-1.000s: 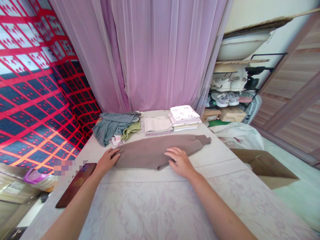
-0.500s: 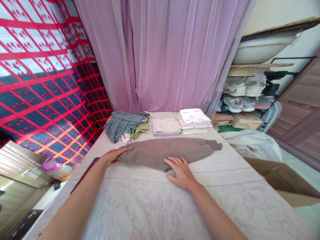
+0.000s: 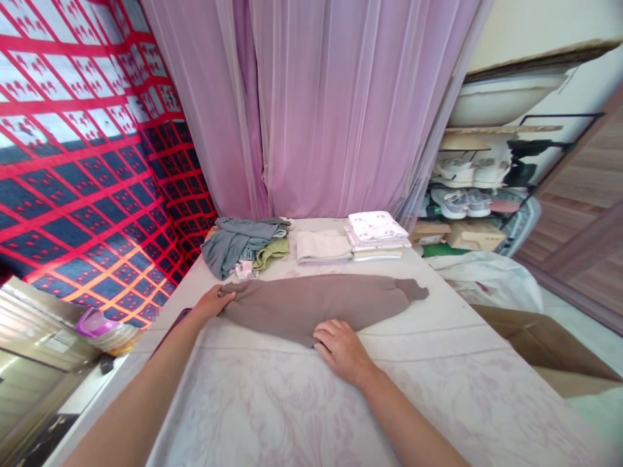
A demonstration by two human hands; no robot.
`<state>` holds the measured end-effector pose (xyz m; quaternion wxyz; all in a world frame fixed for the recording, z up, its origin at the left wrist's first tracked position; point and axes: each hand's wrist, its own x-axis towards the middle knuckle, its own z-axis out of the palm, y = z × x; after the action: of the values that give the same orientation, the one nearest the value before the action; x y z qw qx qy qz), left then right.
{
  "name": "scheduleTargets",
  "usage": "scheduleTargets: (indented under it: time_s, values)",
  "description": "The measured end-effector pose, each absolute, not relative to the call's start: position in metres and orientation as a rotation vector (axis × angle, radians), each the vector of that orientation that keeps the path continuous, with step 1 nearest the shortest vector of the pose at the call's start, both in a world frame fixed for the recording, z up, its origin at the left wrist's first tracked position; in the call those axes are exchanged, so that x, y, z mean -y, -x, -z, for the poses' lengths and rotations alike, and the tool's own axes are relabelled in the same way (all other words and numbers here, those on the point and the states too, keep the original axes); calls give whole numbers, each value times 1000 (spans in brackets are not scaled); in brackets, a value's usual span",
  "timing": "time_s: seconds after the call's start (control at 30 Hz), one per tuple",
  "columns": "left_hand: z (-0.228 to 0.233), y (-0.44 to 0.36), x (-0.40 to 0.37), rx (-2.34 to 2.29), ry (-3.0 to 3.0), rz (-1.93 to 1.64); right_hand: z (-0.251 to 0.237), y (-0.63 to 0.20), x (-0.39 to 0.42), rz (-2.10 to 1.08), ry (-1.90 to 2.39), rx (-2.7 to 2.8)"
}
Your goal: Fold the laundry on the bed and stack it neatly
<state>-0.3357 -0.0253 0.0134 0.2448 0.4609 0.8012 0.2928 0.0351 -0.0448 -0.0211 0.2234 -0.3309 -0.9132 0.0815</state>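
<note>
A brown pair of trousers, folded lengthwise, lies across the pale flowered bed surface. My left hand pinches its left end at the waist. My right hand rests on the near edge of the trousers around the middle, fingers curled onto the cloth. The cuffed leg end points to the right.
Behind the trousers lie a loose heap of grey and green clothes and two stacks of folded cloth. A dark phone lies by my left wrist. A cardboard box stands to the right, a shoe rack beyond.
My right hand has slid from the top of the trousers back to their near edge. My left hand has closed on the left end. The view shifted slightly.
</note>
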Motion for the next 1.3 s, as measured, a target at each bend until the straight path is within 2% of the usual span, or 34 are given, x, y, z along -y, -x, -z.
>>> scheduleTargets:
  time_s: [0.13,0.2,0.27,0.4,0.53,0.6,0.7,0.8,1.03,1.3]
  values:
    - [-20,327,25,-2403,-1338,-615,21,-35,49,-318,880,2486]
    - [-27,308,27,-2531,-1665,-599,21,-39,43,-339,853,2437]
    - [-31,279,31,-2436,-2064,-600,21,-49,32,-306,927,2342]
    - [-19,212,41,-1918,-2451,-441,20,-95,-7,-81,1325,2024]
    - [-3,179,31,-1850,-2409,-379,14,-163,-48,129,1813,1713]
    - [-4,178,15,-1894,-2369,-370,9,-189,-65,80,2080,1617]
    - [-14,183,-13,-1954,-2327,-317,1,-209,-83,-193,2316,1615]
    - [-22,186,-32,-2020,-2286,-200,-1,-212,-92,-299,2285,1685]
    - [-18,193,-45,-2161,-2206,-162,5,-208,-95,-138,2026,1446]
    - [-16,202,-51,-2074,-2241,-119,20,-208,-96,-287,2011,1328]
